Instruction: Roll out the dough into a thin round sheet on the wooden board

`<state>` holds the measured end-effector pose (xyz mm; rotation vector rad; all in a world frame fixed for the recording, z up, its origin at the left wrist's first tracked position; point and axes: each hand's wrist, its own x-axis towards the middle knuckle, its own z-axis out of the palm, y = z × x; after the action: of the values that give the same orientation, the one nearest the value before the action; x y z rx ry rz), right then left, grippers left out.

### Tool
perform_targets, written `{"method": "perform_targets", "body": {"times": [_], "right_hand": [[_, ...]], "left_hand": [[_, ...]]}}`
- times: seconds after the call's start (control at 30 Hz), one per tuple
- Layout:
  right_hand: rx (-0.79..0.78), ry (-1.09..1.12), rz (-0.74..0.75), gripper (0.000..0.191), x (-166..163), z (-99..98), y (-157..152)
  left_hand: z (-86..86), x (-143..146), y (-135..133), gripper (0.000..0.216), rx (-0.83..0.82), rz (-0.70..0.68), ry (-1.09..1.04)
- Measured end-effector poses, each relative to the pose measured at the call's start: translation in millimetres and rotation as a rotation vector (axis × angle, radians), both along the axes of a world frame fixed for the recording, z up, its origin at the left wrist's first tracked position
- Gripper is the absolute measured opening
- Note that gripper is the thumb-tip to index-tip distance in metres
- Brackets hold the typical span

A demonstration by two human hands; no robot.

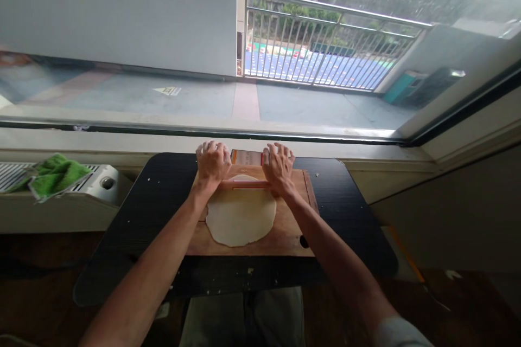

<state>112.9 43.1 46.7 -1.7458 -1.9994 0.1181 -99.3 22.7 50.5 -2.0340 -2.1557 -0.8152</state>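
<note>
A flat round sheet of pale dough [240,217] lies on a wooden cutting board [285,236]. Across the dough's far edge rests a reddish rolling pin [246,185]. My left hand [212,162] presses palm-down on the pin's left end, fingers spread. On the pin's right end sits my right hand [278,165], also flat with fingers apart. Both arms reach forward over a small black table [345,211] that carries the board.
An orange-edged package [246,158] lies behind the board by the window sill. A green cloth [52,175] sits on a white heater [101,184] at the left. A large window spans the far side. Flour specks dot the table's front edge.
</note>
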Motion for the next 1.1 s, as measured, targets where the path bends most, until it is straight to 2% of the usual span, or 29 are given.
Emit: {"method": "perform_targets", "body": {"times": [0.1, 0.2, 0.27, 0.33, 0.43, 0.5, 0.6, 0.67, 0.77, 0.9, 0.97, 1.1], "right_hand": [[-0.011, -0.085, 0.060, 0.055, 4.5, -11.2, -35.6], [0.060, -0.145, 0.071, 0.056, 10.1, -25.9, -85.5], [0.085, -0.173, 0.099, 0.057, 11.8, -30.2, -99.3], [0.068, -0.170, 0.076, 0.058, 11.3, -27.8, -88.4], [0.005, -0.142, 0.079, 0.056, 6.0, -14.8, -41.1], [-0.006, -0.106, 0.055, 0.054, 0.9, -4.9, -9.7], [0.040, -0.083, 0.025, 0.051, -2.9, 0.9, 8.4], [0.084, -0.094, 0.036, 0.048, 0.4, -5.5, -3.5], [0.154, -0.127, 0.122, 0.047, 14.3, -25.0, -44.1], [0.182, -0.214, 0.335, 0.059, 34.3, -39.8, -90.3], [0.146, -0.244, 0.351, 0.061, 37.2, -38.2, -96.7], [0.101, -0.251, 0.248, 0.065, 28.3, -32.3, -83.0]], "left_hand": [[-13.2, 6.3, -33.7, 0.052, -0.042, -0.073, 0.054], [-30.6, 11.8, -80.0, 0.055, -0.035, -0.021, 0.076], [-34.3, 13.5, -92.8, 0.053, -0.045, 0.010, 0.061], [-29.3, 13.7, -83.1, 0.053, -0.053, 0.003, 0.060], [-12.6, 12.0, -40.7, 0.048, -0.058, -0.026, 0.048], [-2.7, 10.3, -12.9, 0.047, -0.044, 0.026, 0.030], [2.0, 8.9, 2.7, 0.046, -0.028, -0.009, 0.076], [-2.2, 9.6, -7.3, 0.046, -0.039, -0.047, 0.106], [-14.0, 12.6, -40.1, 0.047, -0.067, -0.032, 0.135], [-26.4, 12.6, -80.1, 0.045, -0.043, -0.060, 0.164], [-27.9, 8.4, -89.3, 0.049, -0.038, -0.145, 0.182], [-21.4, -0.7, -85.6, 0.056, -0.076, -0.235, 0.240]]}}
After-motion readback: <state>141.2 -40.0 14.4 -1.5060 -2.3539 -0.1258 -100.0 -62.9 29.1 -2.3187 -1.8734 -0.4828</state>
